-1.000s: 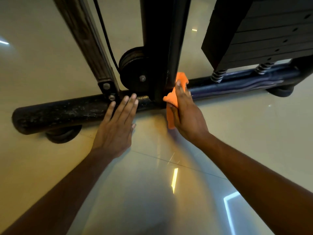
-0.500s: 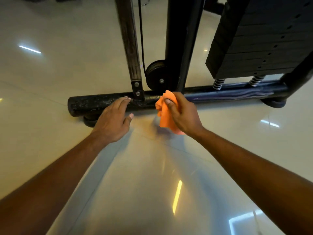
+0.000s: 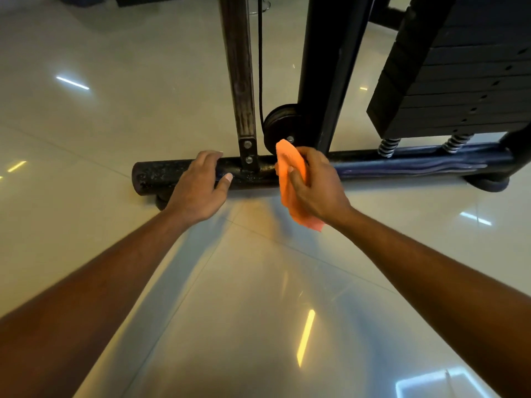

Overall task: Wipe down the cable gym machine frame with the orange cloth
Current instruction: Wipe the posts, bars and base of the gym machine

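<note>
The cable machine's black base tube (image 3: 161,175) lies across the floor, with a worn upright bar (image 3: 240,81) and a wide black column (image 3: 324,70) rising from it. My right hand (image 3: 319,185) grips the orange cloth (image 3: 288,170) in front of the tube, just below the black pulley (image 3: 277,127). The cloth's lower end hangs under my palm. My left hand (image 3: 198,185) rests on the tube left of the upright bar, fingers bent over its top and thumb at the front.
A black weight stack (image 3: 459,70) sits at upper right above two springs (image 3: 388,146). A thin cable (image 3: 261,58) runs down to the pulley. Rubber feet (image 3: 485,183) carry the tube. Glossy pale tiles (image 3: 247,311) spread all around.
The view has pulled back and up from the base. My right hand has drawn the cloth off the column's foot and bunched it in its grip. My left hand's fingers have curled over the tube.
</note>
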`<action>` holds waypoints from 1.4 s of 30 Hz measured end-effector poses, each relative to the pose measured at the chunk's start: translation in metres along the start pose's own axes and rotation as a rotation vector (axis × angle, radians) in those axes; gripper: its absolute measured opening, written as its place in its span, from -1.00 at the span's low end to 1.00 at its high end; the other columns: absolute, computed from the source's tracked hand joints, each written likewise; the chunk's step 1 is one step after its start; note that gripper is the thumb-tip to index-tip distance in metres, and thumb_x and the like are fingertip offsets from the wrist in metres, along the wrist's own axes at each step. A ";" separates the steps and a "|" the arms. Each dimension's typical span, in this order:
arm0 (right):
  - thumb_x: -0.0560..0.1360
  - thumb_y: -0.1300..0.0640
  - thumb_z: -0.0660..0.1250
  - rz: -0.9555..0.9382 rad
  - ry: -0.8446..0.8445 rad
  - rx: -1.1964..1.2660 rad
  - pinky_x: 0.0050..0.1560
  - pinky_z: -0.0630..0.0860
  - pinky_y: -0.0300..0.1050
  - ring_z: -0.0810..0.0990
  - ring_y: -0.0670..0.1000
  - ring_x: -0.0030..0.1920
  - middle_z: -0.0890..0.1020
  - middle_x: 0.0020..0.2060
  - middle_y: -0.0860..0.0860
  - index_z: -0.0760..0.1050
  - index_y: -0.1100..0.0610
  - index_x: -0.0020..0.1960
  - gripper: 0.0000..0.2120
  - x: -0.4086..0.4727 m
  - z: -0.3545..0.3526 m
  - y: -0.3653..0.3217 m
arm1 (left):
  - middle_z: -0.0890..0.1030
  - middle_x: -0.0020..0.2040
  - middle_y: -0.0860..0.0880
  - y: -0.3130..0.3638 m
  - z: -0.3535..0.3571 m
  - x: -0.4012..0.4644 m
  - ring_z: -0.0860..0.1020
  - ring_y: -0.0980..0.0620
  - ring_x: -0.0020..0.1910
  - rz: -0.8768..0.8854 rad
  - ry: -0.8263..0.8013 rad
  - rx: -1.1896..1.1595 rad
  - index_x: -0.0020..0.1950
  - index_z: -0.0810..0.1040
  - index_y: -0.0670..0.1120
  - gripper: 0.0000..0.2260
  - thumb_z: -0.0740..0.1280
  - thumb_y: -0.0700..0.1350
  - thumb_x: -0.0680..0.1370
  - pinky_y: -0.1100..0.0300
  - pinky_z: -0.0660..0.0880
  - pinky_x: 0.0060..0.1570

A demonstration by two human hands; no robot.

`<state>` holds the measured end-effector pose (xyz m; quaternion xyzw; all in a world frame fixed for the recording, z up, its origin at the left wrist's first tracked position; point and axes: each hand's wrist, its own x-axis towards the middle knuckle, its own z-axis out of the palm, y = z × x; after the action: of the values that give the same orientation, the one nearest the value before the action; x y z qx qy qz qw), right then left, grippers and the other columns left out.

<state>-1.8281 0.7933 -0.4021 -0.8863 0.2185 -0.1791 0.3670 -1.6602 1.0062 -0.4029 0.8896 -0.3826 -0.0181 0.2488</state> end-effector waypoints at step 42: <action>0.78 0.12 0.22 -0.123 0.345 -0.180 0.65 0.22 0.31 0.28 0.27 0.64 0.43 0.56 0.18 0.34 0.23 0.64 -0.54 0.041 0.148 0.017 | 0.60 0.39 -0.03 -0.051 0.068 0.076 0.49 -0.10 0.42 0.122 0.036 0.083 0.41 0.55 -0.03 -0.64 0.10 0.03 0.72 -0.13 0.24 0.46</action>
<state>-1.7269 0.8462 -0.5065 -0.8834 0.2388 -0.3299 0.2319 -1.5879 0.9541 -0.4738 0.8744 -0.4320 0.0291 0.2192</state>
